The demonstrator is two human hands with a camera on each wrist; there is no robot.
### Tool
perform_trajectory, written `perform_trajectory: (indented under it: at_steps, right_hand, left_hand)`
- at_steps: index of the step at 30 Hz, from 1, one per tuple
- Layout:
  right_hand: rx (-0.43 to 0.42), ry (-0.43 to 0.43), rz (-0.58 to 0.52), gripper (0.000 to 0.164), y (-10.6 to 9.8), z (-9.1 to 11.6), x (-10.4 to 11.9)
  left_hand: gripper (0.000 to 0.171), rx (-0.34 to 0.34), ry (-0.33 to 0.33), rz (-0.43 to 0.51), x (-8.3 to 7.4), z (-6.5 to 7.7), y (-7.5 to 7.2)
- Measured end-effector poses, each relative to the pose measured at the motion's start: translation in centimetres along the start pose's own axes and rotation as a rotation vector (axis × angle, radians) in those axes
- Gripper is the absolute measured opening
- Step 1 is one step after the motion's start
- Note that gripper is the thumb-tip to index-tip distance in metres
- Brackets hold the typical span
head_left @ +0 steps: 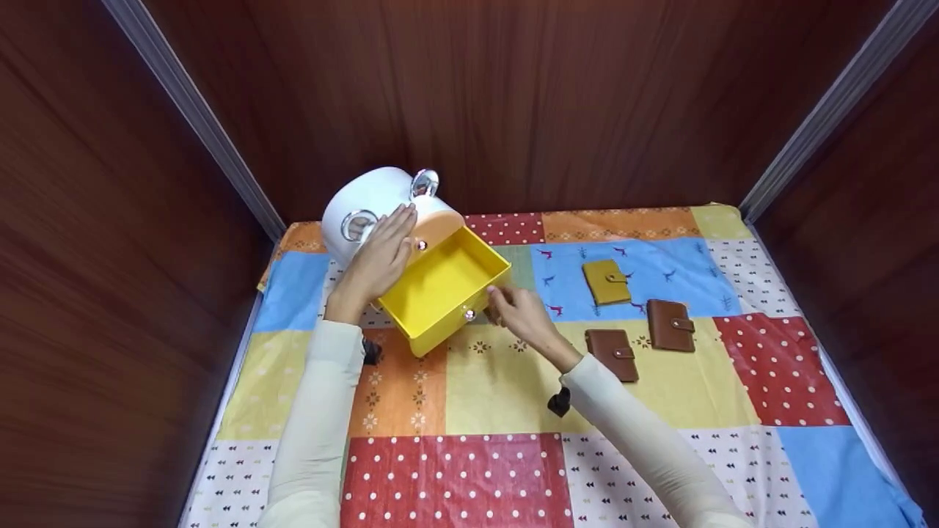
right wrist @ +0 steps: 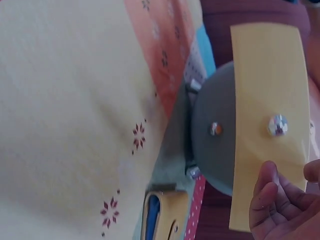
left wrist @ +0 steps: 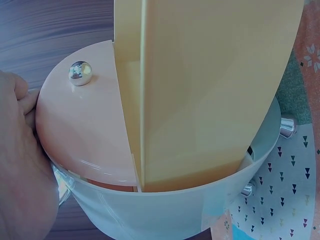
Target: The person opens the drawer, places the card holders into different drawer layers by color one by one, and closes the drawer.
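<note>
The left hand [head_left: 378, 257] lies palm-down over the white cabinet [head_left: 385, 194], its fingers straight, side by side and gripping nothing, pointing towards 1 o'clock. The right hand [head_left: 519, 312], fingers loosely curled, is at the right-hand end of the front of the yellow drawer [head_left: 447, 286], below its rim; whether the fingertips press on that front or merely hover just beside it cannot be told. The left forearm, in a cream sleeve [head_left: 312, 418], rises from 6 o'clock; the right one reaches in from 5 o'clock, slanting towards 11. The drawer is pulled well out of the cabinet, which stands at 11 o'clock from it, and a faceted knob [head_left: 469, 314] marks the drawer front. Above the drawer opening, a peach panel [head_left: 442, 224] bears a small round knob; two shiny oval ears project from the cabinet top. From the drawer, a mustard wallet [head_left: 606, 283] lies at 3 o'clock, a brown wallet [head_left: 610, 355] near 4 and another brown wallet [head_left: 670, 326] farther out near 3, all on the patchwork-covered worktop [head_left: 499, 480].
</note>
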State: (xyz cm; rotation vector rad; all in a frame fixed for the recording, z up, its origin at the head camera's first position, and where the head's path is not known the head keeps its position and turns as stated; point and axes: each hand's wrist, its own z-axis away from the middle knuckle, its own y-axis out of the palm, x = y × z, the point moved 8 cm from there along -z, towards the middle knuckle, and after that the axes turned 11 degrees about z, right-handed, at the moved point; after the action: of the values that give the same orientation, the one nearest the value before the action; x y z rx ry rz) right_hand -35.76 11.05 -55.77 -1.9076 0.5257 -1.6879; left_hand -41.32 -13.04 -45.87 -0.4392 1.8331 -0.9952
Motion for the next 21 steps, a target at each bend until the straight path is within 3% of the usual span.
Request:
perform_trajectory:
  at_steps: [10,21]
  right_hand:
    - [-0.092,0.074,0.053,0.03,-2.6,-1.0,-1.7]
    - [-0.13,0.12,0.086,0.02,-3.7,-2.2,-3.8]
  left_hand:
    - [0.058,-0.001,-0.002,-0.009,0.0,0.1,0.0]
    - [0.057,-0.007,0.015,0.002,0.0,0.1,0.0]
